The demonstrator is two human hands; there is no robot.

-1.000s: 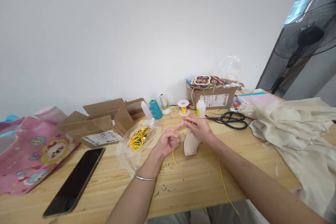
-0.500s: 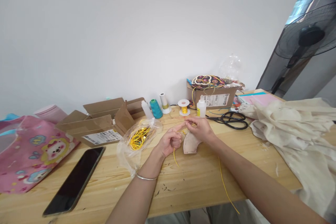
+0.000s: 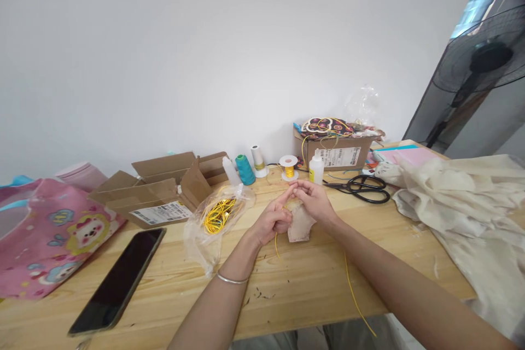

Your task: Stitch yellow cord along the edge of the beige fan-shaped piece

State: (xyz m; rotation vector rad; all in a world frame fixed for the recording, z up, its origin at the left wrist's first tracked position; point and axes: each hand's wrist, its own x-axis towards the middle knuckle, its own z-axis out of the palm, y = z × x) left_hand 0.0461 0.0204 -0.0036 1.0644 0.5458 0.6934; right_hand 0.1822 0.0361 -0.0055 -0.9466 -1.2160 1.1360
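Observation:
Both hands meet at a small beige fabric piece (image 3: 301, 223) above the table, its lower edge marked with a line of stitches or dots. My left hand (image 3: 274, 217) is closed at its left side, with a yellow cord (image 3: 276, 245) hanging below the fingers. My right hand (image 3: 315, 199) pinches at the top of the piece, its fingertips touching those of the left. What lies between the fingertips is too small to make out. Another length of yellow cord (image 3: 356, 298) hangs past the right forearm over the table edge.
Behind the hands stand a yellow cord spool (image 3: 289, 170), a small bottle (image 3: 316, 168) and a teal thread cone (image 3: 245, 170). Black scissors (image 3: 365, 188) and cream cloth (image 3: 459, 202) lie to the right. Leftward are a bag of yellow cord (image 3: 219, 216), a phone (image 3: 118, 281) and an open carton (image 3: 156, 197).
My left hand has moved in against the fabric piece, its fingers now meeting the right fingertips more closely. More of the piece shows between the hands.

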